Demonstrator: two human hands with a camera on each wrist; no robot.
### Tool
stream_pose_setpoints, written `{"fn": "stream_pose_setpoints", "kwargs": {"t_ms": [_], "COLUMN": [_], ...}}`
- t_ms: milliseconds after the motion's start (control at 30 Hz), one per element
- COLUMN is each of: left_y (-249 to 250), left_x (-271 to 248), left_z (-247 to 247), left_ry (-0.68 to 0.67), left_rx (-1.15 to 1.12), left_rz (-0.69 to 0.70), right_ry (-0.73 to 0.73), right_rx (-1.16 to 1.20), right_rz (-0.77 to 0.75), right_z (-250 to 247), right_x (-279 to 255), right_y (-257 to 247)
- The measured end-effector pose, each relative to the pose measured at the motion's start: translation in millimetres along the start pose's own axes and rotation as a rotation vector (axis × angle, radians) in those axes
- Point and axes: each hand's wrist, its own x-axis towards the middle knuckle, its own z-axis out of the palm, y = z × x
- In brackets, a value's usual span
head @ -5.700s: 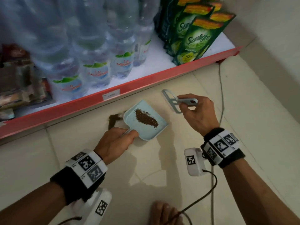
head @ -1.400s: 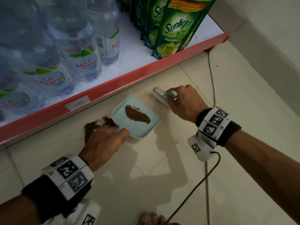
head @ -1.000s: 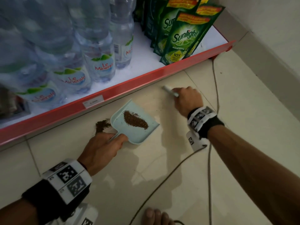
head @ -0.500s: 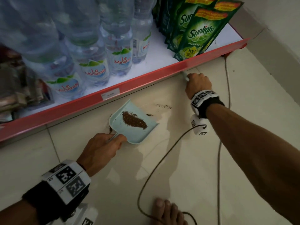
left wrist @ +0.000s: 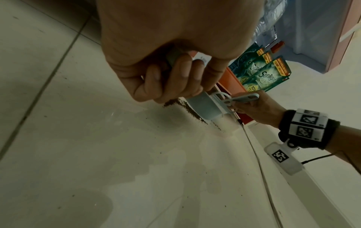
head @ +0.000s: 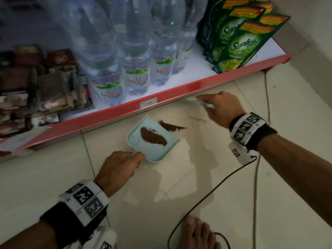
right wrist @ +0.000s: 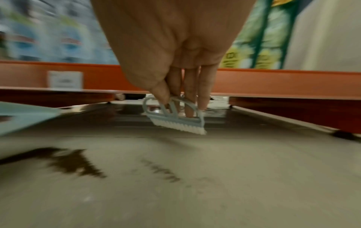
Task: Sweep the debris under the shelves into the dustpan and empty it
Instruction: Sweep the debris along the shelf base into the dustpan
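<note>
A light blue dustpan [head: 138,141] lies on the tiled floor with a brown pile of debris [head: 152,136] inside. My left hand [head: 118,168] grips its handle [left wrist: 173,58]. More brown debris [head: 170,127] lies on the floor at the pan's open edge, and a faint streak [head: 197,120] lies further right. My right hand [head: 222,109] holds a small pale blue brush [right wrist: 175,116] with white bristles. The brush hangs just above the floor by the red shelf edge [head: 188,87], right of the pan.
Water bottles [head: 134,65] and green Sunlight pouches [head: 239,44] stand on the low shelf. A dark gap runs under the shelf [right wrist: 273,111]. A black cable [head: 206,193] trails over the floor by my bare foot [head: 195,232]. A wall [head: 309,33] closes the right side.
My right hand has drawn the brush back left from the shelf's right end, and a new band of debris now lies at the dustpan's mouth. The left hand has kept the pan still.
</note>
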Motion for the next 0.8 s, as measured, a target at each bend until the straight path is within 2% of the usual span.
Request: {"fn": "stream_pose_setpoints", "kwargs": {"t_ms": [100,167,233,367,433,533,600,667,733,800], "left_y": [-5.1,-7.1,-7.9,-6.7,-7.6,-13.2,-18.0,-23.1,-28.5,-33.8], "left_x": [-2.5,-3.5,-3.8,-3.1,-3.3,-3.2,-2.8,-2.1,-1.7,-2.3], "left_z": [-1.8,-1.0,1.3,7.5,9.3,9.4,8.4,7.2,6.7,7.3], "left_ry": [0.002,0.002,-0.004,-0.008,-0.012,-0.018,-0.014,-0.003,-0.006,-0.010], "left_rx": [0.004,0.008,0.002,-0.005,0.002,0.006,0.011,0.024,0.021,0.020], "left_rz": [0.000,-0.010,-0.013,-0.004,0.006,0.020,0.014,0.001,0.001,0.001], "right_ry": [0.033,-0.019,-0.063,-0.088,-0.013,0.138,0.123,0.041,-0.032,-0.059], "right_rx": [-0.040,-0.006,0.033,0.077,0.112,0.118,0.035,0.035,0.074,0.104], "right_rz": [0.311,0.388,0.317,0.041,0.051,0.275,0.507,0.678,0.691,0.604], "right_z": [7.6,17.2,28.4,30.1,20.9,13.3,13.1,18.7,26.0,32.1], "right_x": [4.7,0.8,-10.3,-39.0,-46.4,-47.5,-47.1,-48.2,-50.1,-51.9], "right_y": [25.3,19.5,-6.6,-68.9,-69.2,-32.2,0.1,19.5,12.7,-15.8]}}
